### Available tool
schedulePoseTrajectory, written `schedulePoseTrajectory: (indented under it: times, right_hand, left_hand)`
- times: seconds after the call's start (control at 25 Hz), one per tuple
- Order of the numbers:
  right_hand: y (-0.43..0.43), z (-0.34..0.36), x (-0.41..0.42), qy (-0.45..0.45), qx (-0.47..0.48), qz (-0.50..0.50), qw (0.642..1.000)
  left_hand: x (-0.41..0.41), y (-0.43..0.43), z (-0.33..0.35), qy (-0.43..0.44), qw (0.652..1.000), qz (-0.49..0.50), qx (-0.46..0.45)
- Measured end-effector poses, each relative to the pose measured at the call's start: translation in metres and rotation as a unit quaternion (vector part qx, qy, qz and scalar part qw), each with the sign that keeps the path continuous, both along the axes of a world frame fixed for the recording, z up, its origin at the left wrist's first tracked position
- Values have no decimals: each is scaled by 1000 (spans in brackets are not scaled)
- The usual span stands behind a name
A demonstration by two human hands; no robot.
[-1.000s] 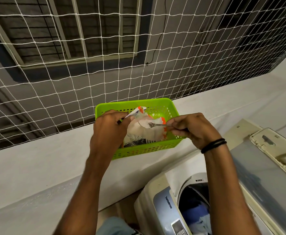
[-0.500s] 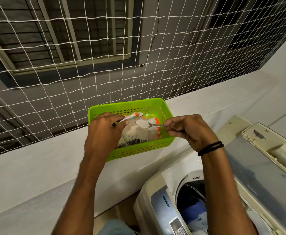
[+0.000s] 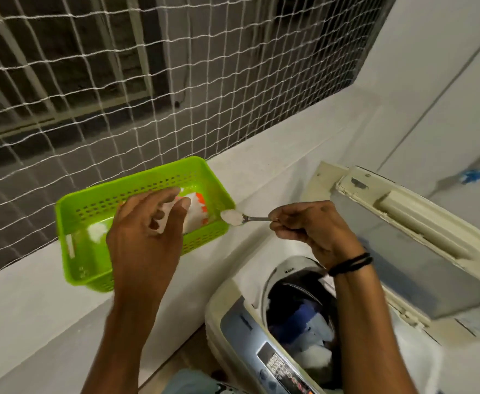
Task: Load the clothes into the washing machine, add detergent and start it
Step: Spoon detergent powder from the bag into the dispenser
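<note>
Spoon [image 3: 249, 219] one, packet [image 3: 195, 213] one, basket [image 3: 91, 201] one.

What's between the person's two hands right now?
Head view: the green basket's rim and the powder-heaped spoon, pinched by the right hand; the left hand holds the detergent packet.

Spoon [image 3: 253, 219], now heaped with detergent [image 3: 230, 216], out of the packet [image 3: 197, 209].
</note>
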State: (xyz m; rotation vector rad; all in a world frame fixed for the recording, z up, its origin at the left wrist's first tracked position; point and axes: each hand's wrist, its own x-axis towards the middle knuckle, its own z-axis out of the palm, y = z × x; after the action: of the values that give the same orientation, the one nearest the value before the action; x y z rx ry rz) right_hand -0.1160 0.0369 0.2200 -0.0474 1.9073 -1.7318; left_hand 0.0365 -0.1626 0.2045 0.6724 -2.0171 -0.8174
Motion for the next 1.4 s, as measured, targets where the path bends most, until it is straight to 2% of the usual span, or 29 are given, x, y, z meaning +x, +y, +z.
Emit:
schedulePoseTrajectory:
  times: [0.12, 0.28, 0.44, 0.6, 0.72, 0.76, 0.88, 1.0, 1.12, 1.28, 1.4]
  right_hand:
    - [44, -16, 0, -18, 1, -66, 998]
    - [113, -56, -11, -40, -1, -213, 976]
    - [182, -107, -18, -73, 27, -324, 943]
    - [230, -166, -25, -95, 114, -405, 902]
    - [245, -213, -30, -67, 320, -369, 870]
    - [244, -224, -28, -47, 343, -369, 863]
    - [227, -248, -24, 24, 343, -362, 867]
    - [212, -267, -19, 94, 390, -267, 876]
    - [209, -278, -15, 139, 389, -255, 874]
    - [212, -281, -16, 151, 408, -278, 856]
    - [215, -268, -15, 86, 359, -352, 860]
  left_hand:
    - [-28, 42, -9, 36, 995, -93, -6]
    - [-77, 93, -50, -2, 976, -218, -4]
    - [-126, 144, -120, -127, 940, -317, 10]
    - [-165, 197, -195, -291, 871, -394, 20]
    - [-183, 232, -230, -369, 820, -437, 28]
    - [-188, 241, -238, -386, 805, -449, 28]
    - [-199, 255, -263, -433, 772, -464, 6]
    - [-206, 260, -280, -475, 742, -474, -5]
    - [-209, 262, -288, -486, 730, -480, -1]
    - [-208, 261, -292, -486, 731, -480, 4]
    - [-207, 258, -290, -475, 738, -478, 2]
